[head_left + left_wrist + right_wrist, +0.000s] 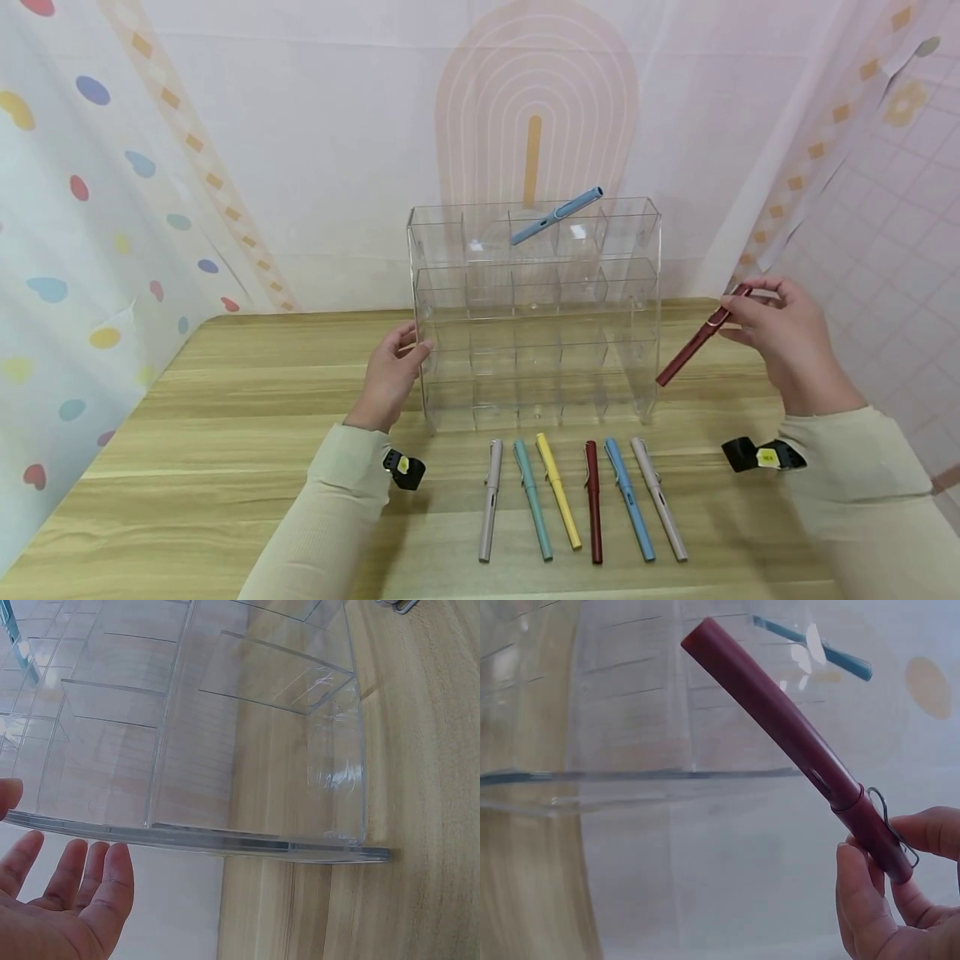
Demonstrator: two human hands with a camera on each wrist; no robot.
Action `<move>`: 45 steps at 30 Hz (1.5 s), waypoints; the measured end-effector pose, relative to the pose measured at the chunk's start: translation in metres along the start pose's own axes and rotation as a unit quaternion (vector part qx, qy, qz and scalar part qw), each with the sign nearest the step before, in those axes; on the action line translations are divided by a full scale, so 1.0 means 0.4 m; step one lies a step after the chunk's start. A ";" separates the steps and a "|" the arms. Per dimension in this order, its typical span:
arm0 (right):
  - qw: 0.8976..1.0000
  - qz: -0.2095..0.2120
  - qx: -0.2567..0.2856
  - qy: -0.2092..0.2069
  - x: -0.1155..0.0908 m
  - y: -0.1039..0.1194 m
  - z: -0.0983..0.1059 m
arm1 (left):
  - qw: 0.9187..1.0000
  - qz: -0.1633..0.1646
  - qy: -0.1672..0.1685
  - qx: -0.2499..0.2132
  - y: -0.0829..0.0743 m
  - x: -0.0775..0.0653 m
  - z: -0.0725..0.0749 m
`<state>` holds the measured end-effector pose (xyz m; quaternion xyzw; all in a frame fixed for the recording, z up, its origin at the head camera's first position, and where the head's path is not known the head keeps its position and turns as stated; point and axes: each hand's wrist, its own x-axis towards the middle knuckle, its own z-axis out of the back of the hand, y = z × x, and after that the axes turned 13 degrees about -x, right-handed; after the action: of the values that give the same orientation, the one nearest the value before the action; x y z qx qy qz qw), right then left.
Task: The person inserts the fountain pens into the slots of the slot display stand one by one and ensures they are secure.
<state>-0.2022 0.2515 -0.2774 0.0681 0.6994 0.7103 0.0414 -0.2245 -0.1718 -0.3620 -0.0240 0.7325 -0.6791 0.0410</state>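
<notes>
A clear acrylic pen rack (537, 333) with stepped, divided tiers stands on the table. At its left side panel, my left hand (393, 367) holds the edge, thumb on one face and fingertips (116, 859) at the other. To the right of the rack, my right hand (783, 337) pinches a dark red capped fountain pen (693, 346) by its cap, near the clip. The pen slants down leftward, its barrel end near the rack's right side. A blue fountain pen (558, 215) leans at a slant in the rack's top tier.
Several capped pens lie in a row before the rack: a grey pen (491, 500), a teal pen (533, 500), a yellow pen (558, 492), a dark red pen (593, 502), a blue pen (630, 500) and another grey pen (660, 500). A patterned curtain (330, 150) hangs behind the wooden table (225, 467).
</notes>
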 end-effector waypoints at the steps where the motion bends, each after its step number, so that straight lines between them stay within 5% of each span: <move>1: 1.000 0.002 0.011 -0.004 0.003 0.008 -0.006 | 1.000 0.000 0.000 0.000 0.000 0.000 0.000; 17: 0.993 0.039 0.044 -0.103 0.055 0.126 -0.086 | 1.000 0.003 0.009 -0.002 -0.002 -0.001 0.006; 29: 0.979 0.056 0.134 -0.146 0.087 0.192 -0.150 | 1.000 0.006 0.010 -0.003 -0.005 -0.004 0.004; 45: 0.968 0.041 0.149 -0.196 0.142 0.221 -0.214 | 1.000 0.001 0.008 0.007 -0.007 -0.006 -0.002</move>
<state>-0.2682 0.1740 -0.1879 0.2398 0.7720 0.5723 0.1376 -0.2221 -0.1711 -0.3591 -0.0174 0.7282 -0.6842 0.0361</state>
